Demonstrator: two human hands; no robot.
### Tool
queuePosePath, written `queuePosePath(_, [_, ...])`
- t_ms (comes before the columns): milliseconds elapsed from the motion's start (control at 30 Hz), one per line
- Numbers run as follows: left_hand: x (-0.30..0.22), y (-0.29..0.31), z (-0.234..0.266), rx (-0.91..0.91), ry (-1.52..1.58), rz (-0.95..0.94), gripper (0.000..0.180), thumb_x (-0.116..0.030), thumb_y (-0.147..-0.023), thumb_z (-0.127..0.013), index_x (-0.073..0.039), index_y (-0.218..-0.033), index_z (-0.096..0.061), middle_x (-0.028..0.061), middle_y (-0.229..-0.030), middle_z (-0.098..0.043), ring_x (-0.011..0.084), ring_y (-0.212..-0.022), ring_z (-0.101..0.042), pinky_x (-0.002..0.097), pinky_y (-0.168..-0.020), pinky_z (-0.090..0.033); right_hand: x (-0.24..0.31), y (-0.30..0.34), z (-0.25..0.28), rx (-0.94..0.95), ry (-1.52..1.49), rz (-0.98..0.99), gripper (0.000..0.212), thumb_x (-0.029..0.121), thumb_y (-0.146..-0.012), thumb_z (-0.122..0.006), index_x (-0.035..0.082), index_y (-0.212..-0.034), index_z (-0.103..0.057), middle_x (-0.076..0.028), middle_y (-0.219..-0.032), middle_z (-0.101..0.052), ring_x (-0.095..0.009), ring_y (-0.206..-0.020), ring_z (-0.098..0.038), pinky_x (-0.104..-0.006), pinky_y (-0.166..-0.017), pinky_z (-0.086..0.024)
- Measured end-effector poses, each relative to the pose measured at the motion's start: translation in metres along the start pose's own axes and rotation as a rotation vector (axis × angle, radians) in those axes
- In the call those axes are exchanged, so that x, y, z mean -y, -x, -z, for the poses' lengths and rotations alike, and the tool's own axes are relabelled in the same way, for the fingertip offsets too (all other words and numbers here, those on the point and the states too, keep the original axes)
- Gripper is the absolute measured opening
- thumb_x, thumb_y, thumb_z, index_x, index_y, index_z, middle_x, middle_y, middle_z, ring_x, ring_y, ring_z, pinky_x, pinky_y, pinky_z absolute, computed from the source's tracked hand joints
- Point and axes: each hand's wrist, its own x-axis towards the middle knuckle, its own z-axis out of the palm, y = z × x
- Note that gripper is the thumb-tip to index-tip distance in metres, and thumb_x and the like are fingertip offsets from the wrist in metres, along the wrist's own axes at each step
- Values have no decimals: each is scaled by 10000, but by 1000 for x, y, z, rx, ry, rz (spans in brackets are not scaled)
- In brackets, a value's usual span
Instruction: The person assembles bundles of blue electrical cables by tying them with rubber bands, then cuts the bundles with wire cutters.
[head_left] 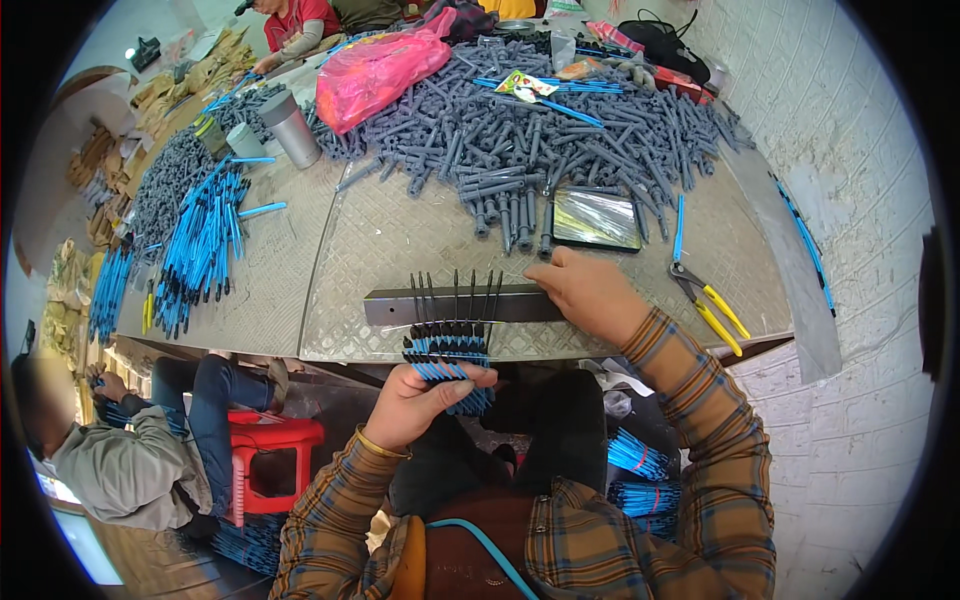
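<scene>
Bundle of blue-and-black plastic rods (446, 348) is held at the near edge of the worktop (400, 240); taking it as the clock centre, all positions below are given from there. Left hand (408, 405) is clenched around the bundle, thumb across the near side. Several thin dark tips rise well above the rest, towards 12 o'clock, in front of a dark metal bar (527, 306) lying crosswise. Right hand (592, 290), at 2 o'clock, is curled by the bar's right end; whether its fingers grip anything cannot be told.

Progress, as judged: this bundle appears gathered but uneven, and no band is visible on it. Rod bundles with red bands (640, 453) at 4 o'clock, below the worktop, look like completed work. Outstanding stock appears considerable: a loose heap of blue rods (208, 235) lies at 10 o'clock, and a large pile of grey plastic pieces (560, 150) spreads from 12 to 1. Yellow-handled pliers (712, 308), between 2 and 3, lie unused.
</scene>
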Motion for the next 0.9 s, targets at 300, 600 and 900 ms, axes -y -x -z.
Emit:
queuePosePath(300, [-3, -2, 1, 17, -36, 21, 222, -97, -863, -557, 18, -1049, -593, 101, -1031, -625, 186, -981, -583, 307, -873, -444, 1, -11, -9, -50, -32, 50, 216, 120, -800, -528, 136, -1004, -596, -101, -807, -506, -299, -704, -550, -385, -597, -451])
queuePosePath(600, [0, -2, 3, 21, -22, 31, 222, -103, -862, -557, 10, -1049, -596, 100, -1037, -624, 188, -1002, -574, 312, -885, -435, 5, -23, -16, -75, -17, 86, 217, 125, -800, -533, 145, -1004, -604, -93, -801, -504, -287, -694, -556, -380, -592, -456])
queuePosePath(900, [0, -1, 8, 39, 29, 22, 200, -73, -865, -539, 4, -1041, -595, 105, -1042, -620, 198, -1019, -569, 320, -897, -428, 17, -42, -27, -77, -51, 99, 189, 129, -803, -529, 144, -966, -623, -81, -784, -511, -280, -683, -560, -380, -583, -457])
